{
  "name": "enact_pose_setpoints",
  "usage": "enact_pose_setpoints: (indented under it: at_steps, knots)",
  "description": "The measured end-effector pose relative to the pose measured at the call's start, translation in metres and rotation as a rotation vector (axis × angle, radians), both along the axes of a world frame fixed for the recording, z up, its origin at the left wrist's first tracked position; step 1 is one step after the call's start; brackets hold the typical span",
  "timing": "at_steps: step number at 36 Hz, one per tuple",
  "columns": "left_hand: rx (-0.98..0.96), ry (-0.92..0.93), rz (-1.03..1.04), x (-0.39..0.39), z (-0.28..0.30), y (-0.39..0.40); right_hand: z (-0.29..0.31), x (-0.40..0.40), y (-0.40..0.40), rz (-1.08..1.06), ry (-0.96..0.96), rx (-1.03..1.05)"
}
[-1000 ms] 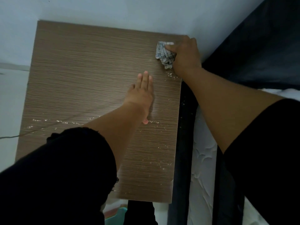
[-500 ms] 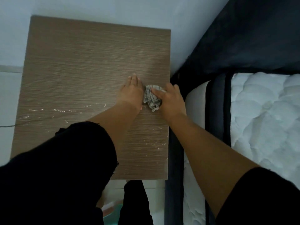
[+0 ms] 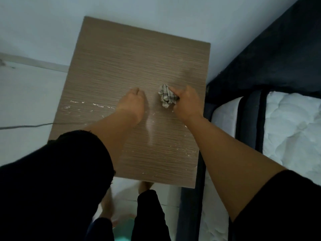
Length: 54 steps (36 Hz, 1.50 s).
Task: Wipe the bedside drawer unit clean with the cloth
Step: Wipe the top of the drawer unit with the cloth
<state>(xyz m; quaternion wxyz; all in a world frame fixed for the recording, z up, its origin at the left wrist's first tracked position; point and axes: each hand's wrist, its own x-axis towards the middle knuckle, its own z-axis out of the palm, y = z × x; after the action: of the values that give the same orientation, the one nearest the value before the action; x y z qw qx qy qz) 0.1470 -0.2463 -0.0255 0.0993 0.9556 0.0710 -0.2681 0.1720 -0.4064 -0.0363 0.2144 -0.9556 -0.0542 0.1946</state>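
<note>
The bedside drawer unit's wood-grain top (image 3: 121, 66) fills the middle of the head view. My right hand (image 3: 186, 103) is shut on a crumpled checked cloth (image 3: 166, 98) and presses it on the top near the right side. Flat on the surface just left of the cloth lies my left hand (image 3: 133, 103), fingers together, holding nothing. White crumbs or dust (image 3: 86, 104) streak the left part, and more specks (image 3: 182, 151) lie near the front right.
A pale wall (image 3: 156, 14) backs the unit. A dark bed frame (image 3: 260, 54) and white quilted mattress (image 3: 291, 129) stand tight against its right side. A thin cable (image 3: 26, 126) runs across the white floor at left. My feet and a teal object (image 3: 121, 230) are below.
My right hand has dragged the cloth from the far right corner toward the middle of the top, close to my left hand. A smeared streak now shows in front of the hands.
</note>
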Motion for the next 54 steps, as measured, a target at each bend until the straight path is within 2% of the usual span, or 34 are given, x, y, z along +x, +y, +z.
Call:
enact_pose_setpoints:
  at_steps: [11,15,20,23,29,32,38,50,54]
  knots:
    - [0.012,0.017,0.362,-0.024,0.001,0.121,0.013,-0.001,0.12,0.148,-0.029,0.039]
    - [-0.102,-0.053,0.53,-0.04,-0.004,0.16,0.01,-0.008,0.157,0.185,0.015,0.002]
    - [-0.19,0.004,0.66,-0.053,0.001,0.186,-0.004,-0.018,0.192,0.151,0.057,-0.057]
    - [-0.338,0.069,0.812,-0.06,-0.004,0.206,-0.011,-0.026,0.212,0.134,0.018,-0.091]
    - [-0.807,0.107,1.055,-0.069,-0.006,0.236,-0.013,-0.032,0.256,0.255,-0.072,-0.118]
    - [-0.924,0.127,1.091,-0.071,-0.006,0.241,-0.015,-0.036,0.275,0.307,-0.097,-0.119]
    - [-1.01,0.178,1.185,-0.083,-0.006,0.257,-0.017,-0.059,0.295,0.332,-0.079,-0.087]
    - [-0.977,0.225,1.164,-0.136,-0.002,0.266,-0.018,-0.149,0.298,0.399,-0.075,-0.076]
    - [-0.973,0.259,1.14,-0.152,0.007,0.262,-0.019,-0.172,0.294,0.433,0.033,-0.051]
